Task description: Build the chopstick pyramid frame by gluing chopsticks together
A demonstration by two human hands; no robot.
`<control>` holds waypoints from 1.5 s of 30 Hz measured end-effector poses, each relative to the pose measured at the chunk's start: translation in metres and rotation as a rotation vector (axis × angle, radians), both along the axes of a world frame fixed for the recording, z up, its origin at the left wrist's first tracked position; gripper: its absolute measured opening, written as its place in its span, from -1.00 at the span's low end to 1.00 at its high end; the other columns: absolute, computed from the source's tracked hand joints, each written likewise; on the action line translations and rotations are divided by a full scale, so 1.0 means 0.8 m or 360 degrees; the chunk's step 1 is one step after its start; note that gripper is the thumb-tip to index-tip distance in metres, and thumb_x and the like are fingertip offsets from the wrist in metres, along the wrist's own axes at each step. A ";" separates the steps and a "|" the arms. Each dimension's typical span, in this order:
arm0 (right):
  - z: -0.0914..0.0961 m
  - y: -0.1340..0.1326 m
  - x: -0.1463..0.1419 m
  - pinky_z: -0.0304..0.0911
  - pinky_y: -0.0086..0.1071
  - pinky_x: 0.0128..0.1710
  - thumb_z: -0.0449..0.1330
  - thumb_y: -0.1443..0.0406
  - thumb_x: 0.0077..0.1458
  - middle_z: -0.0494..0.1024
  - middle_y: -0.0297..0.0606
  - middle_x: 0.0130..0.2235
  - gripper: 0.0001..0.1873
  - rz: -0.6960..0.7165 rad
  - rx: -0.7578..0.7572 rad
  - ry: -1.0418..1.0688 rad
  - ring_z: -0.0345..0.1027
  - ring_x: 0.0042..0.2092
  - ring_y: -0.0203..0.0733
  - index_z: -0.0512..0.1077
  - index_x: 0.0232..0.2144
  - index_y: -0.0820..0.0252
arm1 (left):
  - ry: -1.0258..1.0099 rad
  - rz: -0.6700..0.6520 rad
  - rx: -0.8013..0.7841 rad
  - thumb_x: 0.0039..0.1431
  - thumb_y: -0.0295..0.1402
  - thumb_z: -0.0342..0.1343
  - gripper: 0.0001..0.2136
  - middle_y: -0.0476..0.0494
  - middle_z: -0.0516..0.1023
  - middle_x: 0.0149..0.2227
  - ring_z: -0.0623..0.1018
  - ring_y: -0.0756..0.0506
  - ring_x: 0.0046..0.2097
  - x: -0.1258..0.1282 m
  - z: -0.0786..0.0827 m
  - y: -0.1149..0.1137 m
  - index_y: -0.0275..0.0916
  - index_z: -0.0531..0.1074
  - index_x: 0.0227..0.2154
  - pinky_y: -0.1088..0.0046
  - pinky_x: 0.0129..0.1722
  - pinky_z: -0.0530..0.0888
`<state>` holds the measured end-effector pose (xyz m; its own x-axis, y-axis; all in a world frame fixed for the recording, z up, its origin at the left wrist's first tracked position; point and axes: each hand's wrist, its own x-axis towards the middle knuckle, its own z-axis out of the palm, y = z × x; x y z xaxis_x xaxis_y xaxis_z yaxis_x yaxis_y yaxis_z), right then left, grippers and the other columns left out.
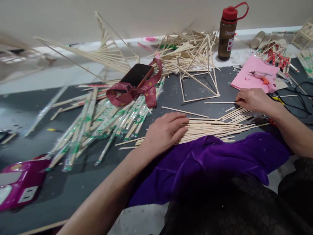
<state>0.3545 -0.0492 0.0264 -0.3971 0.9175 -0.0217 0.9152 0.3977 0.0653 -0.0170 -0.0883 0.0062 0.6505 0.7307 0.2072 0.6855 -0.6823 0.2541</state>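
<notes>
My left hand (166, 131) lies with outstretched fingers on a pile of loose wooden chopsticks (207, 128) at the table's near edge. My right hand (254, 100) is closed, its fingertips at the right end of a single wooden chopstick (218, 103) that points left. More loose sticks lie under and beside that wrist. Just beyond the pile stands a frame of joined sticks (201, 99), with a square base and slanting sticks above. A purple cloth (207, 156) lies in front of the pile, across the lap.
Wrapped chopsticks (107, 120) spread at left, with a phone (137, 76) and red lanyard (149, 88) on top. A bottle (226, 36), a larger stick structure (107, 55) and a stick heap (188, 52) stand behind. Pink paper (244, 73), a glue gun (264, 78) and cables (299, 104) lie right.
</notes>
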 end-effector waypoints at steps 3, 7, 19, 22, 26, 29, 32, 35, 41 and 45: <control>0.011 -0.013 -0.022 0.10 -0.37 -0.36 0.06 0.25 0.27 0.63 -0.17 -0.16 -0.70 0.0136 -0.0010 0.0124 0.48 -0.19 -0.16 0.59 -0.18 0.19 | 0.0017 -0.0001 -0.0036 0.41 -0.16 -0.10 -0.60 -0.28 0.63 0.04 0.60 -0.25 0.06 0.000 0.000 -0.012 -0.24 0.60 -0.04 0.11 0.04 0.55; 0.026 -0.030 -0.067 0.09 -0.37 -0.36 0.03 0.26 0.31 0.61 -0.16 -0.22 -0.68 0.0462 -0.0216 0.0231 0.45 -0.26 -0.21 0.59 -0.22 0.22 | -0.0042 -0.0029 0.0057 0.41 -0.23 -0.04 -0.67 -0.29 0.63 0.04 0.62 -0.25 0.04 -0.001 -0.003 -0.029 -0.24 0.59 -0.05 0.13 -0.02 0.58; 0.021 -0.024 -0.107 -0.14 -0.39 -0.46 0.03 0.30 0.26 0.57 -0.22 -0.33 -0.70 0.0546 -0.0406 0.0060 0.30 -0.40 -0.29 0.54 -0.39 0.20 | -0.0145 -0.0169 0.0325 0.40 -0.35 0.02 -0.77 -0.19 0.70 -0.08 0.66 -0.16 -0.03 -0.013 -0.005 -0.052 -0.21 0.60 -0.15 0.29 -0.11 0.56; 0.020 -0.023 -0.108 -0.15 -0.40 -0.47 0.04 0.30 0.24 0.58 -0.23 -0.33 -0.71 0.0554 -0.0392 0.0056 0.31 -0.40 -0.29 0.55 -0.39 0.19 | -0.0132 -0.0204 0.0416 0.39 -0.37 0.04 -0.79 -0.17 0.70 -0.11 0.67 -0.15 -0.05 -0.015 -0.002 -0.055 -0.22 0.60 -0.18 0.32 -0.13 0.56; 0.015 -0.021 -0.109 -0.16 -0.41 -0.47 0.05 0.27 0.25 0.61 -0.21 -0.28 -0.72 0.0493 -0.0355 0.0030 0.37 -0.36 -0.25 0.57 -0.32 0.19 | -0.0108 -0.0220 0.0422 0.37 -0.38 0.08 -0.81 -0.13 0.70 -0.09 0.66 -0.15 -0.02 -0.021 -0.006 -0.062 -0.17 0.60 -0.15 0.32 -0.11 0.56; 0.011 -0.021 -0.109 -0.16 -0.40 -0.47 0.04 0.27 0.27 0.62 -0.20 -0.25 -0.70 0.0440 -0.0318 0.0025 0.40 -0.33 -0.23 0.57 -0.29 0.20 | -0.0149 -0.0226 0.0379 0.33 -0.40 0.12 -0.81 -0.12 0.70 -0.06 0.65 -0.15 0.02 -0.024 -0.011 -0.064 -0.14 0.60 -0.10 0.30 -0.07 0.58; 0.010 -0.020 -0.107 -0.16 -0.39 -0.47 0.03 0.25 0.29 0.62 -0.20 -0.23 -0.69 0.0353 -0.0293 0.0005 0.40 -0.33 -0.23 0.56 -0.28 0.21 | -0.0177 -0.0248 0.0395 0.32 -0.43 0.11 -0.79 -0.15 0.70 -0.07 0.66 -0.16 0.00 -0.024 -0.014 -0.064 -0.17 0.58 -0.07 0.30 -0.09 0.59; 0.008 -0.020 -0.101 -0.15 -0.37 -0.47 0.04 0.24 0.28 0.62 -0.19 -0.25 -0.70 0.0309 -0.0254 0.0017 0.38 -0.37 -0.24 0.56 -0.29 0.20 | -0.0187 -0.0266 0.0383 0.34 -0.45 0.07 -0.76 -0.16 0.70 -0.07 0.66 -0.15 -0.02 -0.025 -0.015 -0.062 -0.18 0.57 -0.03 0.30 -0.09 0.59; 0.006 -0.014 -0.085 -0.02 -0.35 -0.43 0.06 0.25 0.26 0.60 -0.16 -0.25 -0.71 0.0281 -0.0257 0.0222 0.39 -0.33 -0.21 0.58 -0.27 0.20 | -0.0229 -0.0273 0.0328 0.30 -0.56 0.06 -0.73 -0.13 0.70 -0.08 0.66 -0.13 -0.06 -0.028 -0.014 -0.058 -0.18 0.57 -0.06 0.33 -0.04 0.57; 0.023 -0.012 -0.074 0.11 -0.37 -0.33 0.10 0.28 0.24 0.60 -0.19 -0.28 -0.75 0.0385 -0.0373 0.0548 0.41 -0.29 -0.23 0.58 -0.31 0.21 | -0.0284 -0.0290 0.0177 0.31 -0.55 0.04 -0.70 -0.11 0.69 -0.06 0.66 -0.13 -0.05 -0.031 -0.010 -0.053 -0.13 0.55 -0.02 0.33 -0.01 0.57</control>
